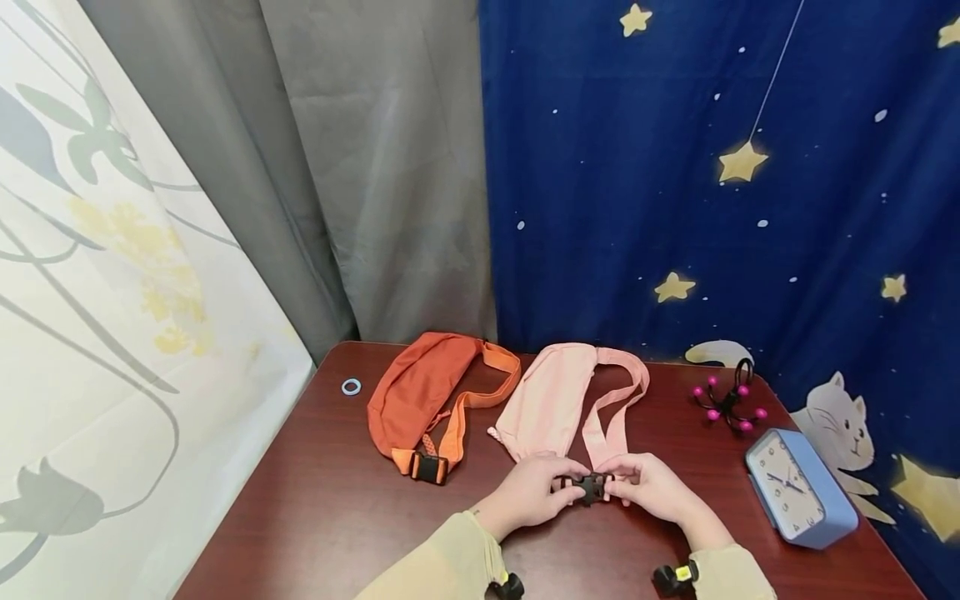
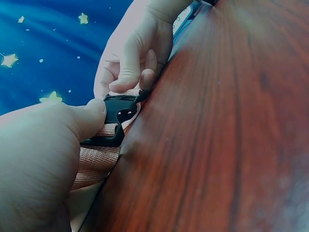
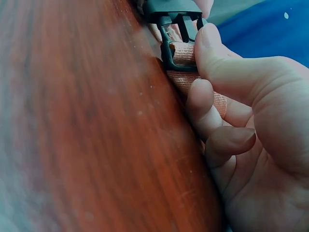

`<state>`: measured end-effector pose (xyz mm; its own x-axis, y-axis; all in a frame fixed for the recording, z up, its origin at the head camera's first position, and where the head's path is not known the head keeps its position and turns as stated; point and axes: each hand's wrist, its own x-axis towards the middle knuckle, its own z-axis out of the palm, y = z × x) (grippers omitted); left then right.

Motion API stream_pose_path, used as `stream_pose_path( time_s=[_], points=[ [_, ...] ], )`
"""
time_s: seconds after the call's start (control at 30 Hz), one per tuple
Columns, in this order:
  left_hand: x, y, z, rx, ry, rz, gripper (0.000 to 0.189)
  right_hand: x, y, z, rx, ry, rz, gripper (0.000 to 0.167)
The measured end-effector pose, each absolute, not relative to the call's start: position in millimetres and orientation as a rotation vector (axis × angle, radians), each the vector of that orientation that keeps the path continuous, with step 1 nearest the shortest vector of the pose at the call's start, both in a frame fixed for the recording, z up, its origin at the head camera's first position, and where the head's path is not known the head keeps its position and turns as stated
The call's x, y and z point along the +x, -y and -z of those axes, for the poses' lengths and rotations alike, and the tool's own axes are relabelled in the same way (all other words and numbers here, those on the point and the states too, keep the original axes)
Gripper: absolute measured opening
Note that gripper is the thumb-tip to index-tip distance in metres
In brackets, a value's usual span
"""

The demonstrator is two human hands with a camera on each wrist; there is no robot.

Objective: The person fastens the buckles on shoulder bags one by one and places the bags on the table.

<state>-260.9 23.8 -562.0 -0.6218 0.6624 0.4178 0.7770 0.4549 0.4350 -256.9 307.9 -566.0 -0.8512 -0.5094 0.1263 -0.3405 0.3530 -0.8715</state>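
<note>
Black buckle (image 1: pixel 590 488) of pink waist bag (image 1: pixel 549 398), head view: over red-brown table (image 1: pixel 322 508), pinched at one end by left hand (image 1: pixel 534 493), at the other by right hand (image 1: pixel 654 490); orange bag (image 1: pixel 423 396) to the left, blue clock (image 1: pixel 798 492) to the right. Left wrist view: left thumb (image 2: pixel 89 118) on socket half (image 2: pixel 112 116), pink strap (image 2: pixel 98 158) below. Right wrist view: right thumb (image 3: pixel 227 66) against pronged half (image 3: pixel 168 57), prongs (image 3: pixel 187 29) partly exposed, other fingers (image 3: pixel 231 139) curled in.

Two bags (image 1: pixel 546 400) (image 1: pixel 422 387), two buckles (image 1: pixel 590 488) (image 1: pixel 429 468)
</note>
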Motion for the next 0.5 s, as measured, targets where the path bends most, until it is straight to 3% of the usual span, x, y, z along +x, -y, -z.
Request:
stream_pose_path(
  time_s=[0.5],
  points=[
    [-259.6, -24.0, 560.6, -1.233, 2.511, 0.950, 0.025, -257.0, -309.5, 566.7, -0.804, -2.393, 1.521, 0.020]
  ],
)
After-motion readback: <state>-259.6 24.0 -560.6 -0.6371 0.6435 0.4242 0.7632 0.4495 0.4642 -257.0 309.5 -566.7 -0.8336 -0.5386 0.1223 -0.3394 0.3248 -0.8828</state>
